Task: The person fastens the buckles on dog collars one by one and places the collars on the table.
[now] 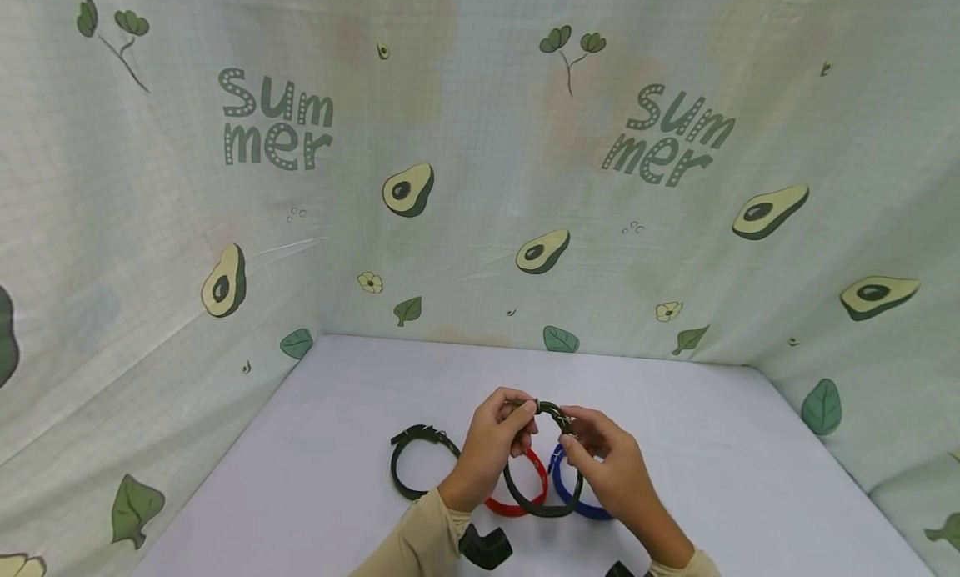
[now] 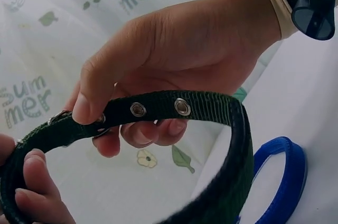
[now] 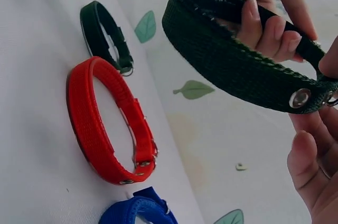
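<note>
A dark green webbing collar (image 1: pixel 551 510) with metal eyelets hangs as a loop between both hands, above the table. My left hand (image 1: pixel 487 444) pinches its strap at the upper left, thumb on top. Opposite, my right hand (image 1: pixel 611 469) pinches the same collar near its metal fittings; in the left wrist view the thumb and fingers of that right hand (image 2: pixel 174 49) clasp the strap beside two eyelets. Fingers partly hide the buckle. Behind the held loop lie a red collar (image 3: pixel 87 123) and a blue collar (image 1: pixel 592 513).
Another dark green collar (image 1: pixel 408 487) lies on the white tabletop (image 1: pixel 262 494), left of my left hand. A pale curtain (image 1: pixel 465 127) printed with avocados and leaves stands around the table's back and sides. Black devices (image 1: pixel 486 549) sit at both wrists.
</note>
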The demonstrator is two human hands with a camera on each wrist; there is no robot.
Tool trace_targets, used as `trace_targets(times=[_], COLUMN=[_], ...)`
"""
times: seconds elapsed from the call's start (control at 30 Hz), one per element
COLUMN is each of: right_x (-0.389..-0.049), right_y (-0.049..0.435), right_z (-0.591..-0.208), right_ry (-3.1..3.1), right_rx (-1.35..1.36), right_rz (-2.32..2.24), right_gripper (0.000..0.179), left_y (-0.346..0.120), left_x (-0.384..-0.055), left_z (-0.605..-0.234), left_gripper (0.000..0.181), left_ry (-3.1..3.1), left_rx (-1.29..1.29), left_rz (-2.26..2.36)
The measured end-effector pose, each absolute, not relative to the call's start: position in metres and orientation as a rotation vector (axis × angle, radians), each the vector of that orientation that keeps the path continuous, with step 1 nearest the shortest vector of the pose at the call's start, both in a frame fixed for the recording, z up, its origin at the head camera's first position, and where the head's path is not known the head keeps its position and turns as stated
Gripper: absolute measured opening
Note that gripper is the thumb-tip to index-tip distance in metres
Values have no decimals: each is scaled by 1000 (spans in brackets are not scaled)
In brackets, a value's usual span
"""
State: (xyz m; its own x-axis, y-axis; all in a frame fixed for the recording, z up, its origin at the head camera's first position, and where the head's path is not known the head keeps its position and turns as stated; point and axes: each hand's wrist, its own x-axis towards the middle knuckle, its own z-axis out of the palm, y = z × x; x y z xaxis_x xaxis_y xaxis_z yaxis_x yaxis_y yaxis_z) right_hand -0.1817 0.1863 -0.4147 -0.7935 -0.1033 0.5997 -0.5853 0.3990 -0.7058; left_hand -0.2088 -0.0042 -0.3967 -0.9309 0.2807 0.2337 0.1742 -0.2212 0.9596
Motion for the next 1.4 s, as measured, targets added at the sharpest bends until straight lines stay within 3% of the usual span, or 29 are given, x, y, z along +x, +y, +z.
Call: trace_targets(times=[0.4,0.67,1.4], right_x=[-189,-193,-175], right_y=[195,198,232], right_z=[-418,-419,-421], right_ry=[-2245,-2228,-2539], right_rx=[295,153,-21], right_rz=[1579,1645,1789], right_gripper=[26,24,31], left_y=[-4,0,14], left_x=[-211,-211,-202], left_z=[-403,-410,-431], left_gripper=[23,34,27], left_ry=[2285,2555,2409], left_rx=[596,648,428], left_rz=[2036,1826,2085])
